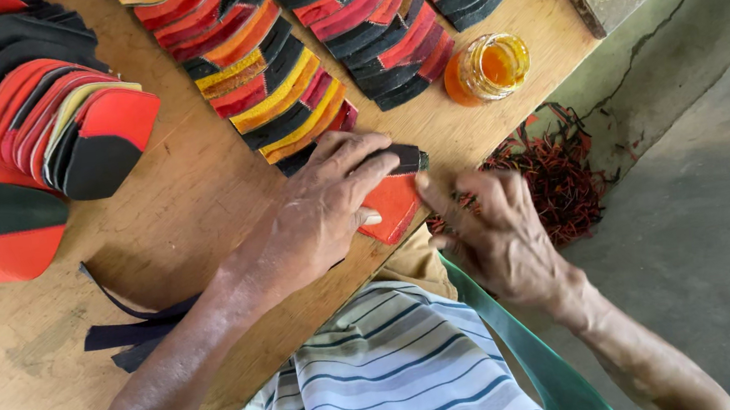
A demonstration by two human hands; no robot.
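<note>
Your wooden tabletop (191,206) is pretty crowded. Two long overlapping rows of cut pieces run down from the top edge of the frame: one in red, black and yellow (263,70) near the middle, one in red and black (390,19) just to its right. A fat stack of red-and-black pieces (34,114) fills the upper left, and some dark straps (136,330) lie on the wood at lower left. The near end of the yellow row sits right by your knuckles, so that side is tight.

Your left hand (329,209) lies palm down in the middle of the frame, fingers (374,163) bent and pressing flat on a red piece with a black tip (392,202) at the tabletop's near edge. It looks more like pinning than gripping. Your right hand (496,231) is just right of it, past the edge, fingers loosely curled with the tips meeting the piece's right corner; I can't tell if it's actually pinching anything.

A small glass jar (489,67) stands upright at upper right with orange liquid inside, no lid on it. Down on the concrete floor (707,230) beyond your right hand there's a heap of red and dark trimmings (554,179).
</note>
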